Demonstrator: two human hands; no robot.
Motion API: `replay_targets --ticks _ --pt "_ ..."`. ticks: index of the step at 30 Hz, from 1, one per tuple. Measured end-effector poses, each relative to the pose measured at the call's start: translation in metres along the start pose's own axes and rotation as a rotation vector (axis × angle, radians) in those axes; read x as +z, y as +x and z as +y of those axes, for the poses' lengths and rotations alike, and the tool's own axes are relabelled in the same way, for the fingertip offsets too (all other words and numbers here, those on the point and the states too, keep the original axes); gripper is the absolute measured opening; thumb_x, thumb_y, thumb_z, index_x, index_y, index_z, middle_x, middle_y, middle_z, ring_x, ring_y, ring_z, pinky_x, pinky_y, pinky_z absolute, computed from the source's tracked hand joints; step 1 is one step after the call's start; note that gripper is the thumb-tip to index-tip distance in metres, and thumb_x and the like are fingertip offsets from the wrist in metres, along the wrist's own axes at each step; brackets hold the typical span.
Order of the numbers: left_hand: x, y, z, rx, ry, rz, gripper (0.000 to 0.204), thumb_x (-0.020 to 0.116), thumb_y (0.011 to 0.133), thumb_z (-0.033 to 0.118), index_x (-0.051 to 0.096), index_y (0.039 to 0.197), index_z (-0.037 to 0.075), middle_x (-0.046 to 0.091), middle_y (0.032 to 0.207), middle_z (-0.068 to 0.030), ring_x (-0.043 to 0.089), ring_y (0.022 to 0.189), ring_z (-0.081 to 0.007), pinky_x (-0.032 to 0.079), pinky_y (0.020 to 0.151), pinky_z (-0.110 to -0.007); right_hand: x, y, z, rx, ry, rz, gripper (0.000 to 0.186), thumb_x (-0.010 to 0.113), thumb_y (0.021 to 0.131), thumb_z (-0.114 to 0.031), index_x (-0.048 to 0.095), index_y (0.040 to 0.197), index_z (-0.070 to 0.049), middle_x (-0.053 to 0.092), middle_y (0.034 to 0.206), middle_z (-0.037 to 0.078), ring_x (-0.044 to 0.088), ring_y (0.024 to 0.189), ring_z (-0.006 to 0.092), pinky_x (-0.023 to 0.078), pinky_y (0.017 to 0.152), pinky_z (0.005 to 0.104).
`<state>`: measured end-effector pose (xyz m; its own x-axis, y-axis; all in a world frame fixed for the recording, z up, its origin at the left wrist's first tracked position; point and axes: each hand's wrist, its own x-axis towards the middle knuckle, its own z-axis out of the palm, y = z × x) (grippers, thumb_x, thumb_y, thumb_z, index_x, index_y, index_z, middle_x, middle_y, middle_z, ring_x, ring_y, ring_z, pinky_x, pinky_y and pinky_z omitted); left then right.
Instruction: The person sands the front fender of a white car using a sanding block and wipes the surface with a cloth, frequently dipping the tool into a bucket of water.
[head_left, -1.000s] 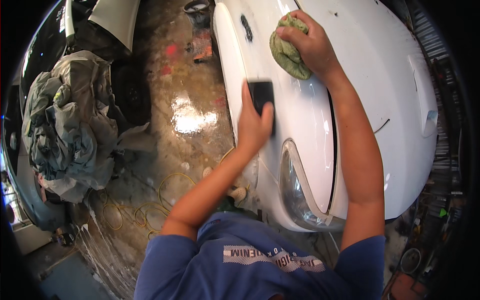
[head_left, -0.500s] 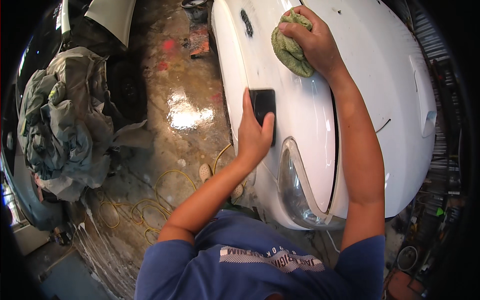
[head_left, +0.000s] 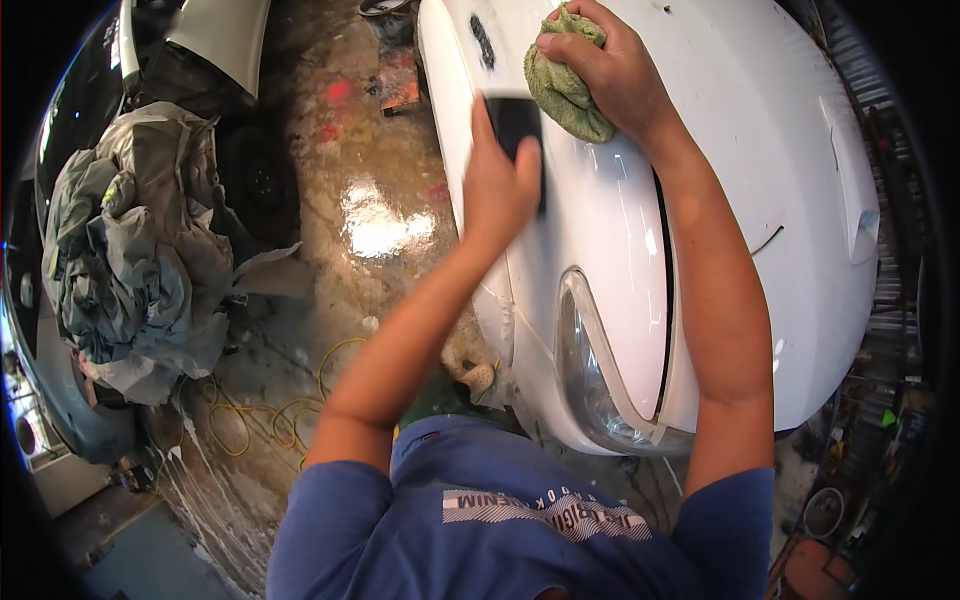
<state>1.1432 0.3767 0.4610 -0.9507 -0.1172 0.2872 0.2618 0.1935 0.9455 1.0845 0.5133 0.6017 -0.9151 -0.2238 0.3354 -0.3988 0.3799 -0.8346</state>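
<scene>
My left hand is closed around a flat black sanding block, thumb on its right side and fingers on its left. The block lies against the white car fender and is slightly blurred. Higher up and to the right, my right hand grips a bunched green towel, which rests on the same fender near the hood seam. A dark bare patch shows in the white surface beyond the block. Nearer to me sits the headlight, with tape along its edge.
The white hood spreads to the right. On the left, crumpled grey-green sheeting is heaped by another car. A yellow hose coils over the wet, stained floor. A dark bucket stands at the far end.
My left hand has slid the sanding block away from me along the fender, toward the dark patch. My right hand and the towel have shifted slightly left and farther away.
</scene>
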Motion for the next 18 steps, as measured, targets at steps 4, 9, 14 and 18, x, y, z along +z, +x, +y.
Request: replay_targets --ticks 4,9,14,18 --pt "-0.011 0.094 0.000 -0.167 0.091 -0.001 0.082 0.061 0.095 0.021 0.019 0.160 -0.006 0.064 0.129 -0.0359 0.067 0.113 -0.0503 0.054 0.097 -0.051 0.005 0.009 0.005 -0.067 -0.001 -0.002 0.026 0.070 0.091 -0.019 0.065 0.108 0.000 0.069 0.092 0.009 0.065 0.084 0.0159 0.054 0.075 0.0309" --pt "0.012 -0.056 0.007 0.130 0.047 0.058 0.084 0.065 0.095 0.021 0.021 0.163 0.001 0.065 0.130 -0.0295 0.070 0.114 -0.0362 0.055 0.095 -0.044 0.000 0.000 0.003 -0.013 -0.024 0.033 0.028 0.070 0.091 -0.019 0.065 0.110 0.002 0.070 0.094 0.011 0.066 0.085 0.0175 0.055 0.077 0.0305" --pt "-0.002 0.034 0.021 -0.065 0.096 -0.019 0.079 0.061 0.095 0.023 0.025 0.159 -0.003 0.066 0.123 -0.0357 0.067 0.112 -0.0497 0.054 0.096 -0.051 0.000 0.002 0.007 -0.096 -0.094 0.073 0.031 0.069 0.091 -0.020 0.065 0.112 0.002 0.070 0.096 0.013 0.066 0.088 0.0191 0.055 0.080 0.0337" --pt "-0.009 0.071 -0.010 -0.063 0.084 0.041 0.073 0.064 0.094 0.019 0.029 0.155 -0.001 0.069 0.117 -0.0301 0.070 0.104 -0.0435 0.056 0.090 -0.048 0.002 0.007 0.000 -0.076 -0.063 0.013 0.029 0.068 0.091 -0.021 0.065 0.110 0.001 0.069 0.096 0.013 0.065 0.089 0.0197 0.054 0.081 0.0347"
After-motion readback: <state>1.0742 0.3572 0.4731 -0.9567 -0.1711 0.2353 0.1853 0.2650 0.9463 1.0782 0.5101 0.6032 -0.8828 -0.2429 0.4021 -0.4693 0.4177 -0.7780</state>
